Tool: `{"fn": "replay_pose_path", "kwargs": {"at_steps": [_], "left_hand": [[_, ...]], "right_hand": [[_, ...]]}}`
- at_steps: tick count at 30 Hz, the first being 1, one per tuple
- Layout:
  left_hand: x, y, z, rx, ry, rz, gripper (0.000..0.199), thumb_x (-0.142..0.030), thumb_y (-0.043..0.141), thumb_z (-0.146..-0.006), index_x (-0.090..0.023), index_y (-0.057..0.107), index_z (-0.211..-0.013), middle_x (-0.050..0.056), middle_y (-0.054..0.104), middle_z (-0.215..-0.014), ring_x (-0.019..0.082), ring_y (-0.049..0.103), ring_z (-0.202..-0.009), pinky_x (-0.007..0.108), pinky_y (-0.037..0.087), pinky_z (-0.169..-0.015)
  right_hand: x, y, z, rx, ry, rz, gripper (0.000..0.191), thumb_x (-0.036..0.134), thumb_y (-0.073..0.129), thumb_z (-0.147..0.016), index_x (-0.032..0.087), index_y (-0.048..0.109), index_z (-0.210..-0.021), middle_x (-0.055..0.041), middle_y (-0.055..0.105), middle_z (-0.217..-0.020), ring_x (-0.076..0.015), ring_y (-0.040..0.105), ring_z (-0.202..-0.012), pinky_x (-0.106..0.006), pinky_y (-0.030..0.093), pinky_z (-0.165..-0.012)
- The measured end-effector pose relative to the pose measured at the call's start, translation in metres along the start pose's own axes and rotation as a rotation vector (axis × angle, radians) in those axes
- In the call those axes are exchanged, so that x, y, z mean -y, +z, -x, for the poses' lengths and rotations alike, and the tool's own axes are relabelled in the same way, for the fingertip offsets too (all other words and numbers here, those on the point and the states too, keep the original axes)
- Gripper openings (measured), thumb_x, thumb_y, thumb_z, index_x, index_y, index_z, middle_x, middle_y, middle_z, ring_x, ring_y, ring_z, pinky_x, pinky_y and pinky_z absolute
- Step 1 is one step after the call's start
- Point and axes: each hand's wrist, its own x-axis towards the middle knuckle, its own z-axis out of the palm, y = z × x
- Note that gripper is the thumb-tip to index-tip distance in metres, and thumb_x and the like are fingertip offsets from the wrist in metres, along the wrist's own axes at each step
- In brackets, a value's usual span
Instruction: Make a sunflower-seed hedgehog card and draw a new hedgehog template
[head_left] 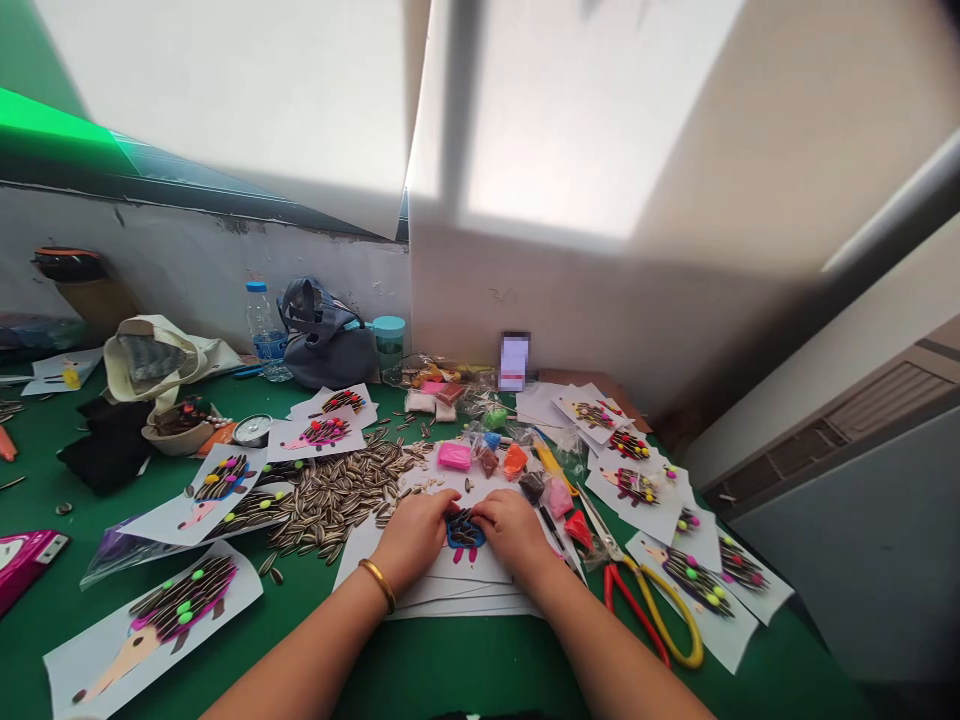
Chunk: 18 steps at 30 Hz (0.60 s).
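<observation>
My left hand point(415, 535), with a gold bangle at the wrist, is closed at the left edge of a small blue clay shape point(466, 532) covered with dark seeds. My right hand point(511, 528) is closed at that shape's right edge. Whatever sits between the fingertips of either hand is too small to name. Two magenta clay feet point(463, 555) show below the blue shape, on white paper point(450, 600). A large heap of striped sunflower seeds point(345, 490) lies left of my left hand. Pink clay point(454, 456) and orange clay point(515, 461) lie beyond my hands.
Finished seed hedgehogs on paper point(180, 610) lie at the left, and more point(694, 580) at the right. Red-and-yellow-handled scissors point(637, 590) rest right of my right hand. Behind are a bottle point(268, 335), a dark bag point(326, 345), a lidded cup point(389, 345) and a phone point(514, 362).
</observation>
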Motion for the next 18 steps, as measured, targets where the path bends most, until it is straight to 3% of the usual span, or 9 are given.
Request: {"fn": "replay_pose_path", "kwargs": {"at_steps": [7, 13, 18], "left_hand": [[0.003, -0.001, -0.001, -0.033, -0.01, 0.014, 0.04, -0.004, 0.046, -0.082, -0.022, 0.061, -0.115, 0.003, 0.075, -0.101, 0.019, 0.068, -0.094, 0.031, 0.047, -0.084], [0.03, -0.037, -0.005, -0.276, -0.229, -0.17, 0.024, -0.021, 0.047, -0.09, -0.021, 0.066, -0.104, 0.007, 0.07, -0.104, 0.024, 0.063, -0.098, 0.035, 0.045, -0.084], [0.037, -0.042, -0.003, -0.153, -0.265, -0.262, 0.015, -0.03, 0.058, -0.085, -0.025, 0.072, -0.088, 0.006, 0.066, -0.096, 0.026, 0.059, -0.097, 0.038, 0.041, -0.081]], "right_hand": [[-0.002, 0.003, 0.003, -0.048, -0.048, 0.011, 0.015, 0.018, 0.063, -0.086, 0.023, 0.076, -0.09, -0.0052, 0.069, -0.084, -0.0203, 0.06, -0.084, -0.031, 0.044, -0.078], [-0.002, -0.004, 0.01, -0.17, -0.035, -0.089, 0.022, 0.022, 0.052, -0.094, 0.019, 0.072, -0.102, -0.0081, 0.067, -0.092, -0.021, 0.058, -0.091, -0.033, 0.046, -0.084], [-0.003, -0.005, 0.009, -0.228, -0.01, -0.194, 0.022, 0.023, 0.051, -0.093, 0.02, 0.072, -0.096, -0.0079, 0.067, -0.089, -0.0216, 0.059, -0.089, -0.036, 0.047, -0.084]]}}
